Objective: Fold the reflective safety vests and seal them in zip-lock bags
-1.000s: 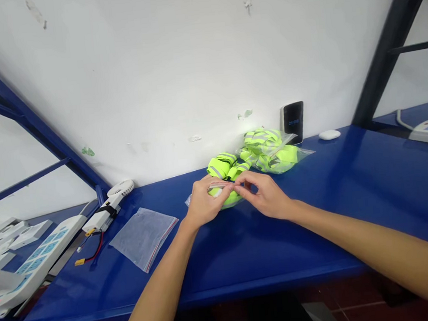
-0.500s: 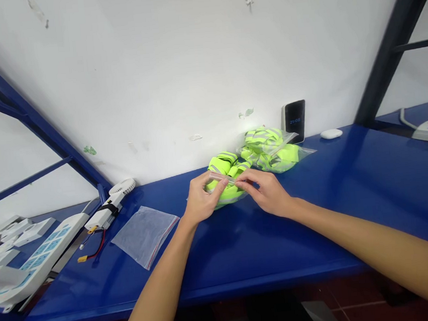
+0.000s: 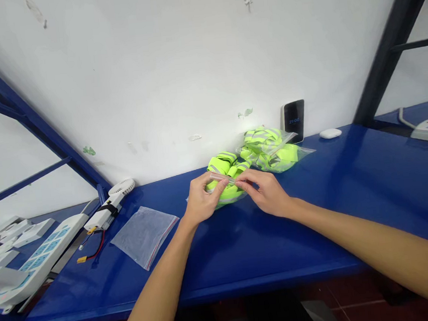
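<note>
My left hand [image 3: 203, 198] pinches the zip edge of a clear zip-lock bag [image 3: 221, 178] between thumb and fingers. On the same edge, a little to the right, my right hand [image 3: 264, 190] is closed in a pinch too. Neon yellow straps with grey reflective stripes [image 3: 222, 163] lie just behind and below the edge; how much of them is inside the bag is partly hidden by my hands. Behind my right hand, against the wall, rest more bagged yellow straps [image 3: 269, 150]. A flat zip-lock bag [image 3: 145, 236] with a red line along its edge lies left of my left forearm.
On the blue table [image 3: 268, 256], a small white fan [image 3: 121, 187], a battery lead [image 3: 95, 247] and a power strip [image 3: 41, 258] sit at the left. A dark-screened device [image 3: 294, 121] leans on the wall, with a white case [image 3: 330, 133] to its right.
Hardly anything differs. Both hands keep their pinch on the bag's zip edge, and the view has shifted very slightly.
</note>
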`<state>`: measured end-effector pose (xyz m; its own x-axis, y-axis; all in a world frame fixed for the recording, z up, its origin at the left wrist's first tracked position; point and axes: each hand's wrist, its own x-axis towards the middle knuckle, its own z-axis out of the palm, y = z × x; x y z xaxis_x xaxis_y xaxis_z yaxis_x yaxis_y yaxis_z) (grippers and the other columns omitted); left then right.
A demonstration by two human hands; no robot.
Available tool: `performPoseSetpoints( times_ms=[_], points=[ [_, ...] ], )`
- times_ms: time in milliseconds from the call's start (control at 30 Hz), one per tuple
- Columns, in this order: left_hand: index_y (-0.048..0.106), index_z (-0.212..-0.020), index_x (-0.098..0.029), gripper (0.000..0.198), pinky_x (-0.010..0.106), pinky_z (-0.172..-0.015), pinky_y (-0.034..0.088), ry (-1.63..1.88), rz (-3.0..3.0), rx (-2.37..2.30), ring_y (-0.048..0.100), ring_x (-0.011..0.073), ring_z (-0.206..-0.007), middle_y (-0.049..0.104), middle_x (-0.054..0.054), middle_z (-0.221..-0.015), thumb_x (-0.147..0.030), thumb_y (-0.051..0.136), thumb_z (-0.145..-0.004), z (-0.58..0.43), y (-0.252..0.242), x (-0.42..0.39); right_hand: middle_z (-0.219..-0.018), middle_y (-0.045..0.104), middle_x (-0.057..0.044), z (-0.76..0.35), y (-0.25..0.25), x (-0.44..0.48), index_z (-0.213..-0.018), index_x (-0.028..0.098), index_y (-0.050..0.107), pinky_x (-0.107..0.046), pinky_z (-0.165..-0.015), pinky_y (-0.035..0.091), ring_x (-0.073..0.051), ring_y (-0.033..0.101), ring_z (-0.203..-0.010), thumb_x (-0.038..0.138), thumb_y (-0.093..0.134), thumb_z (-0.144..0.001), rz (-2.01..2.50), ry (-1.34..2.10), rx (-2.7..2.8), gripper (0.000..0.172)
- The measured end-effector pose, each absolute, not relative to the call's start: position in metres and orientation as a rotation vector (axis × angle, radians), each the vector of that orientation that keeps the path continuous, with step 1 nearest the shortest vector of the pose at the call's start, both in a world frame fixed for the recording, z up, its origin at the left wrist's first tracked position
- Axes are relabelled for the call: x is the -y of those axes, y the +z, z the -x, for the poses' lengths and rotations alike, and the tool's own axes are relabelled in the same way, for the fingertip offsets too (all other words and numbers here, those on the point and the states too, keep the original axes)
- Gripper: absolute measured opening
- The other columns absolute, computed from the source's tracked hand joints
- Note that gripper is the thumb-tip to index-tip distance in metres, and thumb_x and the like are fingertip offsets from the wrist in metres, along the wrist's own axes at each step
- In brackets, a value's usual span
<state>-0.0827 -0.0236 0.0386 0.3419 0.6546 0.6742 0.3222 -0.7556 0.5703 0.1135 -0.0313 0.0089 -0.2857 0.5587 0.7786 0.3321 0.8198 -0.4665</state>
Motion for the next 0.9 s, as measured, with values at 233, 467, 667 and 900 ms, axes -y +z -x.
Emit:
performPoseSetpoints(
  times_ms=[233, 467, 667, 900],
  points=[
    [0.068, -0.082, -0.016, 0.014, 0.03, -0.077, 0.049, 1.373, -2.282, -0.829, 0.065, 0.0167, -0.079, 0.07, 0.006, -0.083, -0.028, 0.062, -0.087, 0.08, 0.036, 0.024, -0.077, 0.055, -0.002, -0.112, 0.008, 0.034, -0.088, 0.018, 0.056, -0.027, -0.063, 0.039, -0.014, 0.049, -0.067, 0.02, 0.048, -0.095, 0.685, 0.227, 1.941, 0.011],
    [0.068, -0.083, -0.017, 0.018, 0.031, -0.078, 0.048, 1.319, -2.308, -0.846, 0.063, 0.0174, -0.078, 0.07, 0.006, -0.084, -0.032, 0.059, -0.088, 0.077, 0.039, 0.03, -0.076, 0.053, -0.001, -0.112, 0.012, 0.035, -0.086, 0.02, 0.054, -0.027, -0.061, 0.038, -0.013, 0.046, -0.065, 0.026, 0.05, -0.095, 0.686, 0.311, 1.953, 0.011],
    [0.07, -0.079, -0.018, 0.022, 0.03, -0.073, 0.049, 1.315, -2.219, -0.831, 0.062, 0.0171, -0.074, 0.069, 0.005, -0.079, -0.036, 0.06, -0.088, 0.078, 0.037, 0.03, -0.074, 0.055, -0.002, -0.107, 0.017, 0.04, -0.087, 0.02, 0.056, -0.029, -0.063, 0.041, -0.015, 0.049, -0.067, 0.026, 0.048, -0.096, 0.63, 0.297, 1.943, 0.014],
    [0.072, -0.085, -0.017, 0.021, 0.029, -0.078, 0.05, 1.934, -1.773, -0.991, 0.066, 0.0171, -0.082, 0.072, 0.004, -0.084, -0.036, 0.063, -0.086, 0.074, 0.034, 0.023, -0.091, 0.063, -0.004, -0.115, 0.018, 0.029, -0.102, 0.021, 0.062, -0.03, -0.069, 0.048, -0.016, 0.057, -0.075, 0.037, 0.06, -0.089, 0.728, 0.563, 1.652, 0.021]
  ],
)
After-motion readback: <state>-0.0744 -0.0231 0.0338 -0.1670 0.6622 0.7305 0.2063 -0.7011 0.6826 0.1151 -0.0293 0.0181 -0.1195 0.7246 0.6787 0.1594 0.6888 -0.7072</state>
